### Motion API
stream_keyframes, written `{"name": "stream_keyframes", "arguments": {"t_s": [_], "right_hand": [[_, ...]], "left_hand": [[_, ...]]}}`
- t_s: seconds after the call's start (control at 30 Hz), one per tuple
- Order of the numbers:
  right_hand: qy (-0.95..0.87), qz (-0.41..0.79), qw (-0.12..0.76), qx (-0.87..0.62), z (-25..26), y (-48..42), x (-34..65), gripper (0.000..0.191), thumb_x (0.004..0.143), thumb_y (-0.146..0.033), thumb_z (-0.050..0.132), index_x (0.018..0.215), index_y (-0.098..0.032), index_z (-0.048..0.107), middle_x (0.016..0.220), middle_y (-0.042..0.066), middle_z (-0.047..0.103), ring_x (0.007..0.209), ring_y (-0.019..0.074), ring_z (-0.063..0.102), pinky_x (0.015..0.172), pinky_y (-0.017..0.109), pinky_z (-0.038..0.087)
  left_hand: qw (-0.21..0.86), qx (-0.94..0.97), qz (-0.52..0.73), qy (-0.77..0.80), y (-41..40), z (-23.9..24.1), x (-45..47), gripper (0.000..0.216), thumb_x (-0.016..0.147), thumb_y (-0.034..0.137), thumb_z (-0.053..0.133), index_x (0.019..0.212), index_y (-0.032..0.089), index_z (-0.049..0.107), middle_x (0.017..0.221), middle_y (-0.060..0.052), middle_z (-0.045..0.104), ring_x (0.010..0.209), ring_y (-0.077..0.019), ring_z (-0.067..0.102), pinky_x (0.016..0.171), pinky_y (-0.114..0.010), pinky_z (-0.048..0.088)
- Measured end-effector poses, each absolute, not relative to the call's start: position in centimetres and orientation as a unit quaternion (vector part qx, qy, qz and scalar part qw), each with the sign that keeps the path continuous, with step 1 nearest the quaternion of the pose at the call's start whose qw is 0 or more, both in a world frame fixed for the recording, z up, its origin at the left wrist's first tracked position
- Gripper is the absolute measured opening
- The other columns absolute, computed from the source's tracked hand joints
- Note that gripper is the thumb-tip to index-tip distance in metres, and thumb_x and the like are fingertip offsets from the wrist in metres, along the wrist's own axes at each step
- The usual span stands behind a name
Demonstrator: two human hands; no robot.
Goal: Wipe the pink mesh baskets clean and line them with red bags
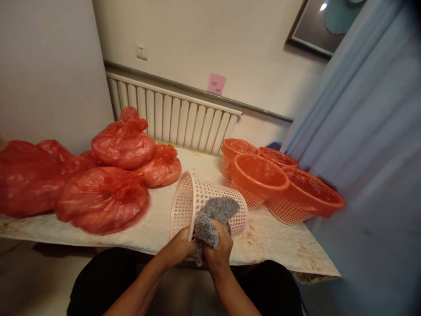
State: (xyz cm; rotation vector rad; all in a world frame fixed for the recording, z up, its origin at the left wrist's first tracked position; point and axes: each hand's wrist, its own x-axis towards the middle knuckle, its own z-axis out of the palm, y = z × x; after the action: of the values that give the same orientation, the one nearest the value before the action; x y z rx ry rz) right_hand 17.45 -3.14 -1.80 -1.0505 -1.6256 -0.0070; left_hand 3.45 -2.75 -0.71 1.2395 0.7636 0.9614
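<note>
A pale pink plastic basket (197, 199) lies on its side at the table's near edge, its mouth turned to the left. My left hand (180, 246) grips the lower rim of that basket. My right hand (217, 250) is closed round a grey fuzzy cloth (213, 215), which bunches up over my fingers and rests against the basket's side. Both hands sit close together, just in front of my lap.
Several red plastic bags (101, 197), tied and full, fill the left part of the table (279, 245). Orange baskets (259, 177) stand stacked and nested at the right. A white radiator (171, 116) runs along the back wall. A blue curtain (368, 131) hangs at the right.
</note>
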Motion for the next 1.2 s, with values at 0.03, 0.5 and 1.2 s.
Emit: {"name": "stream_keyframes", "arguments": {"t_s": [0.03,0.5,1.2], "right_hand": [[-0.702,-0.004,0.559,-0.441,-0.9,-3.0,17.1,0.027,0.079,-0.021,0.055,0.105,-0.021,0.065,0.096,0.006,0.069,0.092,0.0245,0.062,0.083,0.040,0.048],[-0.622,0.025,0.535,-0.571,0.9,3.1,22.4,0.028,0.075,-0.024,0.051,0.098,-0.019,0.066,0.097,0.007,0.069,0.090,0.0223,0.061,0.083,0.033,0.045],[-0.555,-0.003,0.597,-0.579,-5.3,-2.1,22.4,0.030,0.076,-0.026,0.057,0.103,-0.016,0.065,0.094,0.008,0.070,0.088,0.0236,0.063,0.079,0.035,0.049]], "left_hand": [[0.639,0.548,0.416,0.345,-2.7,-1.1,3.3,0.049,0.070,0.019,0.066,0.118,0.014,0.063,0.091,-0.006,0.073,0.089,-0.0257,0.065,0.088,-0.041,0.050],[0.630,0.588,0.398,0.314,-3.5,0.6,3.0,0.047,0.075,0.019,0.061,0.121,0.013,0.064,0.114,-0.007,0.071,0.115,-0.0272,0.059,0.106,-0.041,0.040],[0.614,0.544,0.434,0.371,-2.9,2.8,3.1,0.044,0.065,0.021,0.062,0.108,0.012,0.066,0.104,-0.007,0.073,0.099,-0.0255,0.065,0.100,-0.043,0.045]]}}
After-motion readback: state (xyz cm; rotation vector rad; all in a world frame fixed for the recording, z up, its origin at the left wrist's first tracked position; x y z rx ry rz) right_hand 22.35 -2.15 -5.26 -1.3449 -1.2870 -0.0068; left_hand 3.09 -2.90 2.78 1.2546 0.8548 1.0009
